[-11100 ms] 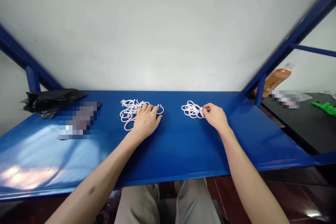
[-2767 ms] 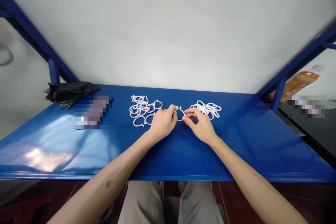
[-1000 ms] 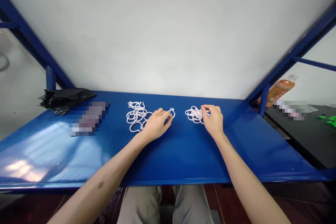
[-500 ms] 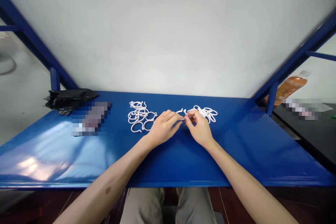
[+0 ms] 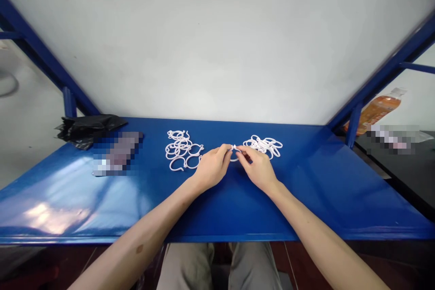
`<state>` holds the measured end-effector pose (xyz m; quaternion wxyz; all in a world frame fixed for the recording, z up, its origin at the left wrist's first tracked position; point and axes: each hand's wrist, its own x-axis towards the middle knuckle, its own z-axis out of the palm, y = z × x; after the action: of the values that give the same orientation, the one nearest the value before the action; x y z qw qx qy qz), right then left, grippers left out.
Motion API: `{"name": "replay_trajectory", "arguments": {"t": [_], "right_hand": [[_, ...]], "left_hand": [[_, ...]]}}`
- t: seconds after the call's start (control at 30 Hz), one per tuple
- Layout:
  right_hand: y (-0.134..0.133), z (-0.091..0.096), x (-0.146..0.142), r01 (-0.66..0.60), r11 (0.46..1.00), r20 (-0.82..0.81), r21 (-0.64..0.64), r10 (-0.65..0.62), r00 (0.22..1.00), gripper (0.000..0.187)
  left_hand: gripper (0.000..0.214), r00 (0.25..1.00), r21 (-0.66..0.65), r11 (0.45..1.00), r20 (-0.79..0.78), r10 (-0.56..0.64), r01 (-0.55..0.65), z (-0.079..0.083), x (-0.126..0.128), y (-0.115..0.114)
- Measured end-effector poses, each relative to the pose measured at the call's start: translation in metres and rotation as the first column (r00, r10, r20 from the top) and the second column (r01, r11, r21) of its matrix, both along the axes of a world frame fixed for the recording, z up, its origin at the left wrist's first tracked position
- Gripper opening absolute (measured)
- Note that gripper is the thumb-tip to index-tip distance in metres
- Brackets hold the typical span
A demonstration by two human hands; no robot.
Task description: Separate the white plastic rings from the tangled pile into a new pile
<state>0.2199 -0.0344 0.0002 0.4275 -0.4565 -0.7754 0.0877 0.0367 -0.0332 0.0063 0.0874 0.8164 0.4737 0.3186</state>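
A white plastic ring point(image 5: 234, 159) with a small clasp at its top is held between my two hands over the blue table. My left hand point(image 5: 213, 165) is closed on its left side, and my right hand point(image 5: 256, 163) pinches its right side. The clasp shows between the fingertips; my fingers hide parts of the ring. To the left of my left hand lies a group of white rings point(image 5: 177, 157), some of them with a gap in the loop. Just beyond my right hand is a heap of more white rings point(image 5: 270, 145), overlapping one another.
On the blue table point(image 5: 217, 222), a black plastic bag point(image 5: 88, 127) and a blurred flat dark object point(image 5: 122, 152) lie at the left. A bottle of orange drink point(image 5: 380, 111) leans beyond the blue frame at the right, near a pixelated item on a dark surface. A white wall rises behind.
The ring's ends, apart and pointing up before, have come together at the clasp between my fingertips. My hands have turned slightly, and the loop now shows below the fingers.
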Motion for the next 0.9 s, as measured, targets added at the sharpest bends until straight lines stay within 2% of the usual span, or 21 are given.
{"name": "replay_trajectory", "arguments": {"t": [0.17, 0.3, 0.47, 0.63, 0.77, 0.83, 0.9], "right_hand": [[-0.003, -0.006, -0.003, -0.004, 0.98, 0.165, 0.198, -0.029, 0.986, 0.027], [-0.006, -0.005, -0.005, -0.086, 0.945, 0.286, 0.317, -0.008, 0.958, 0.027], [-0.009, -0.006, -0.002, -0.136, 0.919, 0.389, 0.37, -0.02, 0.921, 0.026], [-0.007, -0.01, 0.001, -0.155, 0.902, 0.502, 0.403, -0.077, 0.861, 0.029], [-0.003, -0.005, -0.001, -0.112, 0.917, 0.464, 0.383, -0.086, 0.881, 0.029], [0.002, 0.0, 0.002, -0.064, 0.926, 0.405, 0.373, -0.1, 0.909, 0.026], [0.006, 0.006, 0.012, 0.024, 0.93, 0.336, 0.367, -0.156, 0.929, 0.024]], "left_hand": [[0.02, 0.992, 0.005, 1.0, -0.125, 0.027, -0.026, -0.007, -0.003, 0.006], [0.018, 0.977, 0.168, 0.986, -0.213, 0.027, 0.01, -0.014, -0.007, 0.005], [0.022, 0.965, 0.364, 0.921, -0.259, -0.039, 0.135, -0.015, -0.01, 0.001], [0.025, 0.939, 0.342, 0.922, -0.337, -0.061, 0.183, -0.016, -0.01, 0.0], [0.024, 0.937, 0.285, 0.945, -0.346, -0.055, 0.161, -0.009, -0.011, 0.006], [0.024, 0.946, 0.28, 0.952, -0.324, -0.026, 0.122, -0.001, -0.016, 0.011], [0.029, 0.953, 0.287, 0.958, -0.295, 0.068, 0.021, 0.005, -0.025, 0.017]]}}
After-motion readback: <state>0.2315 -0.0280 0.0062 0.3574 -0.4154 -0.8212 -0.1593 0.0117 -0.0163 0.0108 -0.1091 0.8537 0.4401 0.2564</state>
